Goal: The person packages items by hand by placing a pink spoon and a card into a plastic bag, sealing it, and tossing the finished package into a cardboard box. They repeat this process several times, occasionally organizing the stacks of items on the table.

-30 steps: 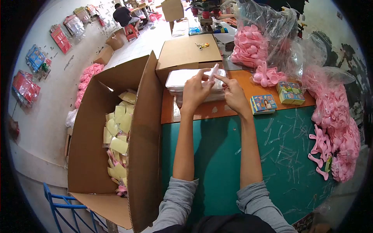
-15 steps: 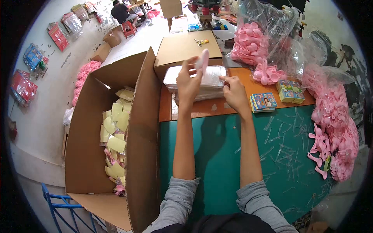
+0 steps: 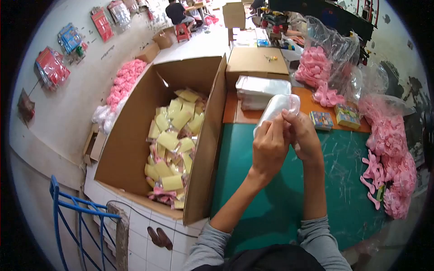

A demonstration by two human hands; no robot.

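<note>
A clear plastic bag (image 3: 276, 108) is held up over the near edge of the orange board. My left hand (image 3: 271, 147) has its fingers closed on the bag's near side. Beside it, my right hand (image 3: 304, 135) pinches the bag's right edge, and the two hands touch or nearly touch. Whether the pink item seen earlier is behind the fingers cannot be made out. Just beyond the hands lies a stack of clear bags (image 3: 262, 86). Small printed card packs (image 3: 321, 120) sit to the right of my hands.
A tall open carton (image 3: 205, 149) at the left holds many yellow-carded packets (image 3: 169, 141). Pink spoons in plastic (image 3: 389, 131) line the right edge of the green table (image 3: 253, 207), where plastic strips are scattered. Beyond are a closed box (image 3: 257, 61) and a seated person (image 3: 176, 12).
The view has turned left. My hands have come together nearer to me, away from the bag stack, and now hold a clear bag. The pink item in my left hand no longer shows.
</note>
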